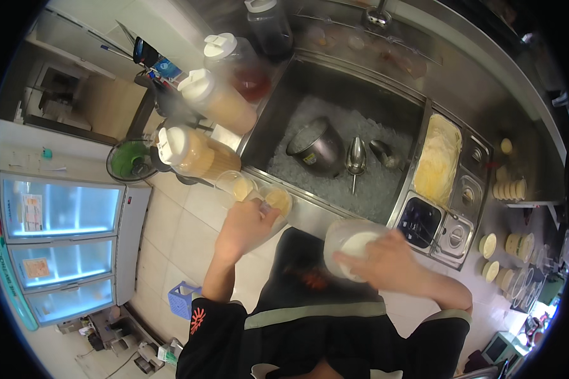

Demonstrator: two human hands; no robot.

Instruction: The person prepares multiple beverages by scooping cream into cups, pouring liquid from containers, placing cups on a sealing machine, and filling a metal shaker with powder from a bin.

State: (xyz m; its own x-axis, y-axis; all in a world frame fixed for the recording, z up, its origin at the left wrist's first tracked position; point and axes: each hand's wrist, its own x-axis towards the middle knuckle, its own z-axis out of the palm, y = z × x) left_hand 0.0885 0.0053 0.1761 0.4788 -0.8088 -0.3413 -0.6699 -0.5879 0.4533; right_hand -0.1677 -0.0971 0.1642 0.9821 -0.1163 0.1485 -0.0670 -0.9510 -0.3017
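My left hand (246, 225) is closed around a clear plastic cup (284, 207), its thumb near the rim and pale yellow contents inside. Beside it, at the metal counter's edge, another clear cup (243, 185) also contains something pale yellow. A whitish translucent plastic container (336, 241) with white contents is gripped by my right hand (391, 260), in front of my dark apron. Motion blurs this hand, and its fingers hide part of the container.
Ahead, an ice bin (284, 156) contains a metal pot (315, 147) and metal scoops (356, 156). White-lidded pitchers (199, 151) line its left side. Right are a creamy yellow tray (438, 161), a dark-filled pan (417, 220) and lidded pans (457, 237). A glass-door refrigerator (66, 241) stands far left.
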